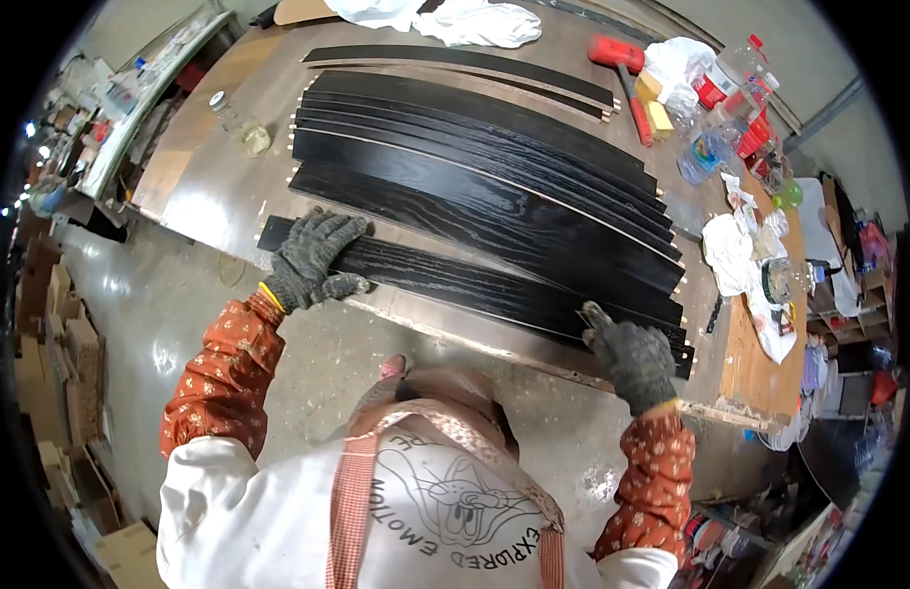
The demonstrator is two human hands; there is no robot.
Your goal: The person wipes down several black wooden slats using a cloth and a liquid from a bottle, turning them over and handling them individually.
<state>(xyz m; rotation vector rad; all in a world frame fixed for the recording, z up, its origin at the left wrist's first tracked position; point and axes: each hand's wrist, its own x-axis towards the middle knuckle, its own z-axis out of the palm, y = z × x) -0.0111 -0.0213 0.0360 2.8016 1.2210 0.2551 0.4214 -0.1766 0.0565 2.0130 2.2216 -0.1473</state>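
Note:
A narrow black wood-grained board lies along the table's near edge. My left hand, in a dark grey knit glove, rests on its left end. The fingers lie over the top face and the thumb stands apart near the front edge. Toward the board's right end is my right hand, gloved the same way, with its fingers bent together over the surface. A small pale bit shows at those fingertips, and what it is I cannot make out. Just beyond lie several black boards, side by side, with light dowel pegs at their ends.
Two thin black strips lie farther back on the wooden table. A glass jar stands at left. A red mallet, yellow sponges, plastic bottles and crumpled white cloths crowd the right side.

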